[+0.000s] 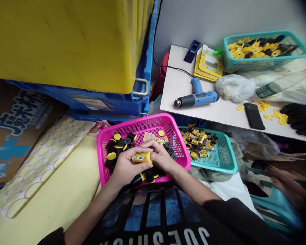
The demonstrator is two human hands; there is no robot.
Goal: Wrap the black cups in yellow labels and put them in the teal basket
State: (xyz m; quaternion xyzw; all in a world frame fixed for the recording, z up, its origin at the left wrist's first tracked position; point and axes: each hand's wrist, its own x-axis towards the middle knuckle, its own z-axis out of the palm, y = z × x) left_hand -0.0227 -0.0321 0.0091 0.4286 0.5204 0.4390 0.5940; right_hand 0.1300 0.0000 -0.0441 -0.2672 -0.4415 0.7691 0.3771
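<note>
Over the pink basket point(177, 134), my left hand point(126, 165) and my right hand point(162, 158) come together around a small yellow cylinder point(142, 157) with a printed label. My left fingers and thumb grip its left part. My right thumb and fingers press at its right end. Under the hands the basket holds black cylinders with yellow caps point(111, 156), black round parts point(170, 151), a loose yellow cap point(161, 132) and printed label pieces point(149, 136). My hands hide the middle of the basket.
A teal basket point(226, 153) of labelled yellow cylinders stands to the right. On the white table point(165, 98) lie a blue heat gun point(201, 97), a black phone point(254, 116) and another teal basket point(267, 63). Yellow and blue crates point(104, 102) rise at left. A person's feet point(283, 177) show at right.
</note>
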